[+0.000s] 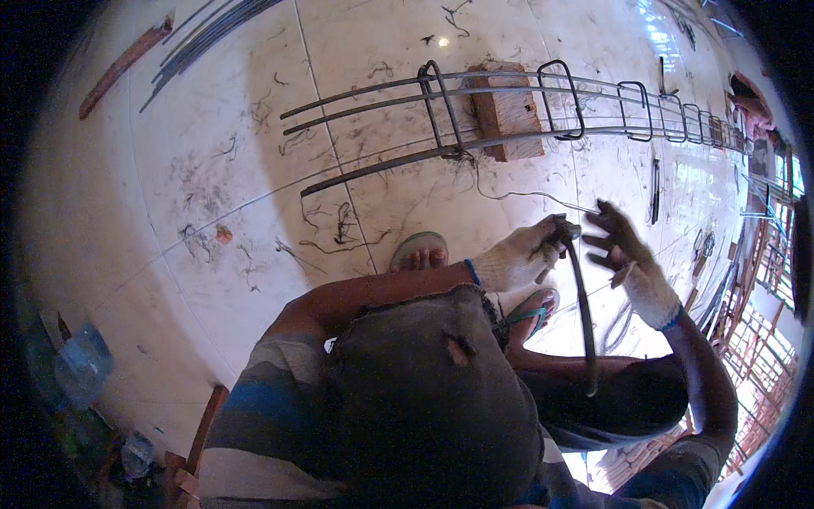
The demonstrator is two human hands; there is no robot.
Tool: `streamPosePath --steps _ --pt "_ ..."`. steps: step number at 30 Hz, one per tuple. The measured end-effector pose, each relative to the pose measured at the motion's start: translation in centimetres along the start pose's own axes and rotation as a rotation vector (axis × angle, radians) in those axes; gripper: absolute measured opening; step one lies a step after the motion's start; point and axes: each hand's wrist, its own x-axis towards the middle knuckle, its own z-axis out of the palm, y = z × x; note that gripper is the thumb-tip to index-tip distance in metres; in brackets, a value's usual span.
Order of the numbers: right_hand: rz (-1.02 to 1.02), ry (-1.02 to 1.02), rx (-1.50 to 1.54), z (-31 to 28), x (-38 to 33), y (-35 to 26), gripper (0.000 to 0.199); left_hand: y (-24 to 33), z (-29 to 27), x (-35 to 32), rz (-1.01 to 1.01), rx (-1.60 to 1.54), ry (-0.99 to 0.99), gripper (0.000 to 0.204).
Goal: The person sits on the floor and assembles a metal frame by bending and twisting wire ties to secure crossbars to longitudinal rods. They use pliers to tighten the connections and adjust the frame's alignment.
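My left hand (524, 253), in a white glove with a blue cuff, is closed around the upper end of a dark, slim, curved metal tool (583, 318). Its long end hangs down past my right knee; the fist partly hides its head, so its exact kind is unclear. Just to the right, my right hand (629, 265), also gloved, has its fingers spread and holds nothing. A thin tie wire (527, 194) runs from the near bar of a rebar cage (373, 164) toward the gap between my hands. Rectangular stirrups (563, 100) ring the cage's long bars.
A reddish-brown block (507, 114) props the cage off the tiled floor. Loose bars (203, 42) and a brown strip (127, 66) lie at the far left. Wire scraps (343, 225) are scattered about. Another person (750, 106) is at the far right, near the cage's other end.
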Motion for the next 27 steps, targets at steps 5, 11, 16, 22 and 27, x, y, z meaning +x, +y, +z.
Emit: streamPosePath --steps 5,11,16,22,27 --pt "0.297 -0.245 0.064 1.7 0.6 3.7 0.089 1.0 1.9 -1.6 -0.033 0.32 0.338 0.033" --pt "0.381 -0.392 0.571 2.0 3.0 5.8 0.091 2.4 1.2 -1.0 -0.109 0.074 0.601 0.028" --pt "0.525 -0.44 0.852 -0.1 5.5 6.6 0.088 2.4 0.0 -0.2 -0.099 0.43 0.601 0.042" --pt "0.31 -0.533 0.16 -1.0 4.2 8.8 0.062 1.8 0.9 -0.3 -0.25 0.41 0.48 0.034" --pt "0.363 -0.459 0.277 0.2 3.2 11.0 0.077 0.2 0.8 0.0 -0.264 0.301 0.475 0.033"
